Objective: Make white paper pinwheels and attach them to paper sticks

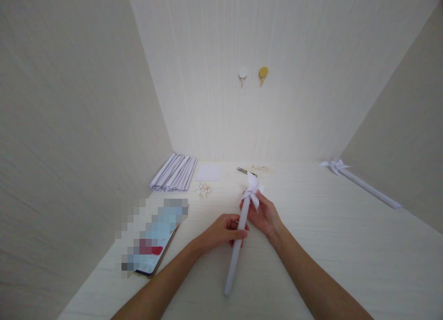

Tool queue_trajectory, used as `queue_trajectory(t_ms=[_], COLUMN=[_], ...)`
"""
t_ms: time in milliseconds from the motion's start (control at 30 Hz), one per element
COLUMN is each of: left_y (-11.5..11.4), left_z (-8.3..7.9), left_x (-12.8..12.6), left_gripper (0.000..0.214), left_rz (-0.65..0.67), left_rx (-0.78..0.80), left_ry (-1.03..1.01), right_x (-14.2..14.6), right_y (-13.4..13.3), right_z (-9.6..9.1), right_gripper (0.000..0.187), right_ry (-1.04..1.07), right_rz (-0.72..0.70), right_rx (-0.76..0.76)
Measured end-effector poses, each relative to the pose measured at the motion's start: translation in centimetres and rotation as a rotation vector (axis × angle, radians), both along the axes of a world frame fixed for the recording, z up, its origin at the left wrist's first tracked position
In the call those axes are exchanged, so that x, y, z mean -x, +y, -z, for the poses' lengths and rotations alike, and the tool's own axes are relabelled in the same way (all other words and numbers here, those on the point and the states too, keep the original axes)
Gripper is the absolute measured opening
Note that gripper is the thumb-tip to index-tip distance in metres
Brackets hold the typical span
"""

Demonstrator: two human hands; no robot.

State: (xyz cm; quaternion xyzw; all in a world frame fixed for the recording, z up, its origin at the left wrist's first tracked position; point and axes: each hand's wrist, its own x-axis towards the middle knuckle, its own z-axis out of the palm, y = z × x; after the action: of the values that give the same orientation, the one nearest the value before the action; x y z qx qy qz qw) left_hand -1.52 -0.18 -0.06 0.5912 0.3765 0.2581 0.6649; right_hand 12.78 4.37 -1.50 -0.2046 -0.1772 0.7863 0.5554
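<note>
A white paper pinwheel (pixel 253 189) sits at the top of a rolled paper stick (pixel 233 267), which I hold tilted above the table. My left hand (pixel 228 230) is closed around the middle of the stick, thumb across its front. Up at the pinwheel, my right hand (pixel 266 215) is closed with its thumb and fingers on the blades and the stick's top end. Some of its fingertips are hidden behind the paper. Just beyond the pinwheel lies a small pair of scissors (pixel 242 170), partly covered by it.
At the back left are a bundle of rolled paper sticks (pixel 175 172), a square paper stack (pixel 208 172) and a pile of small pieces (pixel 203 189). A phone (pixel 155 246) lies left, partly blurred. Another pinwheel (pixel 367 186) rests far right. Two hooks (pixel 263 73) hang on the wall.
</note>
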Motion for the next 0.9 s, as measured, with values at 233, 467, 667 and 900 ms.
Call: queue_trajectory(t_ms=[233,467,667,900], left_y=[0.06,0.0,-0.03,0.03], left_z=[0.07,0.14,0.06,0.33], left_x=[0.11,0.15,0.1,0.12], left_gripper=[0.025,0.024,0.023,0.023], left_rz=[0.023,0.021,0.015,0.013], left_rx=[-0.006,-0.016,-0.017,-0.021], left_ry=[0.004,-0.004,0.02,0.012], right_x=[0.02,0.02,0.01,-0.11], right_y=[-0.08,0.11,0.1,0.27], right_z=[-0.12,-0.07,0.04,0.31], right_gripper=[0.011,0.008,0.008,0.007], right_ry=[-0.028,-0.029,-0.048,-0.047], right_rz=[-0.018,0.017,0.057,0.052], right_rx=[0.014,0.051,0.021,-0.002])
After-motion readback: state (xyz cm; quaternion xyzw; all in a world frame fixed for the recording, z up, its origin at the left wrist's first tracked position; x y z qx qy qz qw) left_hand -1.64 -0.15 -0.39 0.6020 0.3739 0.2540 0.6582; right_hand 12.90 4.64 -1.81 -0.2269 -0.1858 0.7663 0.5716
